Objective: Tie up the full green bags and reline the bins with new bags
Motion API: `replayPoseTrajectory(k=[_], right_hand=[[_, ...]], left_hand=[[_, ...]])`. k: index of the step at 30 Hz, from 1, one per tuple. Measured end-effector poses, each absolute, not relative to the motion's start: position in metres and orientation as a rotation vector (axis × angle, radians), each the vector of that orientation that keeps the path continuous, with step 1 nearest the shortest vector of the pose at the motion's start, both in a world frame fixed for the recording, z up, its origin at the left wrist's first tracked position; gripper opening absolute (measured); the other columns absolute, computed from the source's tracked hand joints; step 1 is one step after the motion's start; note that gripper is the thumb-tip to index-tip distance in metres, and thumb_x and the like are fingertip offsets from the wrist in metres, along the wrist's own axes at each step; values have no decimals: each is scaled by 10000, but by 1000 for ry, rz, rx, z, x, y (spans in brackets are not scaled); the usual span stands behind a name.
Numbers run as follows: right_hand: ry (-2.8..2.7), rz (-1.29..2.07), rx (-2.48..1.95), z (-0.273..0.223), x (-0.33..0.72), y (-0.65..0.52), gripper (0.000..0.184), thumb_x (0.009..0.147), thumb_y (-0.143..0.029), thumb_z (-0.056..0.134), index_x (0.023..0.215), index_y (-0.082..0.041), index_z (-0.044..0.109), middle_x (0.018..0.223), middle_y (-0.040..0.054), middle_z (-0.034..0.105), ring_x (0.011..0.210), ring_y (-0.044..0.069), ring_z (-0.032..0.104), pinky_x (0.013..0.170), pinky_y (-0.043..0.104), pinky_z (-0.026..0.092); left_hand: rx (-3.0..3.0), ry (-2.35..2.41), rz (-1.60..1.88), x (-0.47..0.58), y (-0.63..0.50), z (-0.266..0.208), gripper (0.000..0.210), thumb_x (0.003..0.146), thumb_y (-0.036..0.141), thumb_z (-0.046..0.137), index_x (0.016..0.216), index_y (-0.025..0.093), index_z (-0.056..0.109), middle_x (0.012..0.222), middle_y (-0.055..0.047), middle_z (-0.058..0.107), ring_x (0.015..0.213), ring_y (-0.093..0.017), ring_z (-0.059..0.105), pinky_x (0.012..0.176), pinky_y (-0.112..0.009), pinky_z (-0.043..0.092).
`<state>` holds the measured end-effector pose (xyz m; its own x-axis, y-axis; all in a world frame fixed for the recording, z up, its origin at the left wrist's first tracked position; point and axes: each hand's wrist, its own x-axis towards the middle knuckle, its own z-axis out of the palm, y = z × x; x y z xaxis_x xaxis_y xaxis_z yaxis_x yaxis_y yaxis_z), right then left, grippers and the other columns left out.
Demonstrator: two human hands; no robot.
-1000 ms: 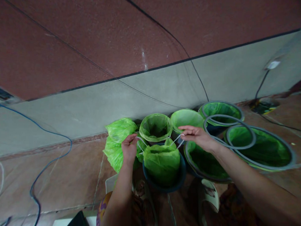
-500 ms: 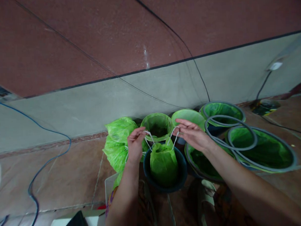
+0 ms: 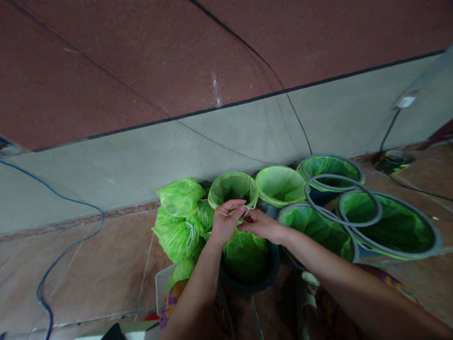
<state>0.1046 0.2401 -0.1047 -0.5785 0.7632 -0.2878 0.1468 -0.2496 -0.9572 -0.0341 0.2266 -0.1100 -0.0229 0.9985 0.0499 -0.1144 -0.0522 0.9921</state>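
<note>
A green drawstring bag sits inside a dark round bucket between my feet. Above it, my left hand and my right hand are close together, fingers closed on the bag's white drawstring. The bag's gathered mouth is mostly hidden behind the hands. Left of the bucket lie several filled green bags, one with its white string tied. Just behind my hands stands a bin lined with light green.
More green-lined bins stand along the wall, one at the back and one at right. Loose grey rings lie across the right-hand bins. A blue cable runs over the tiles; a white box is at lower left.
My hands have come together over the bucket; before, they were apart, each pulling one white string loop upward and outward. The view has shifted slightly.
</note>
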Motion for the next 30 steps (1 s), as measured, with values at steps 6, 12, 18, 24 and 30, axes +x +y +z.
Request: replayPoseTrajectory(k=[6,12,18,24,30], right_hand=[[-1461,1897,-1064,-106,111,248,270,765,-423,650,709,-178,553,496,-88,408,387,19,238,369,178,114],[-1203,1854,-1038,-104,135,265,402,711,-542,712,800,-163,612,533,-83,442,386,10,235,362,178,104],[-1055,1761,-1038,-105,141,270,403,651,-510,771,791,-162,623,540,-82,459,380,4,237,345,174,124],[-1009,1593,-1108,-110,145,278,402,604,-519,771,740,-174,616,538,-68,477,389,17,264,344,183,160],[-1249,1348,-1270,-119,148,283,396,668,-545,688,783,-168,645,544,-35,541,414,55,333,397,213,236]], left_hand=[[1100,1163,1279,-25,228,-124,493,760,425,715,1185,195,616,991,-48,710,877,-143,648,845,-286,502],[1342,1176,968,-26,225,-144,406,824,531,585,949,157,682,864,-33,690,852,-166,610,846,-294,468],[1395,1401,855,-31,225,-157,334,870,410,473,878,155,689,701,-9,634,691,-135,578,706,-250,445],[1551,1481,668,-29,225,-164,312,870,295,447,809,169,726,593,18,604,558,-111,514,568,-221,394],[1395,1807,731,-39,231,-171,292,850,190,470,705,177,724,568,-12,638,598,-148,605,608,-240,447]])
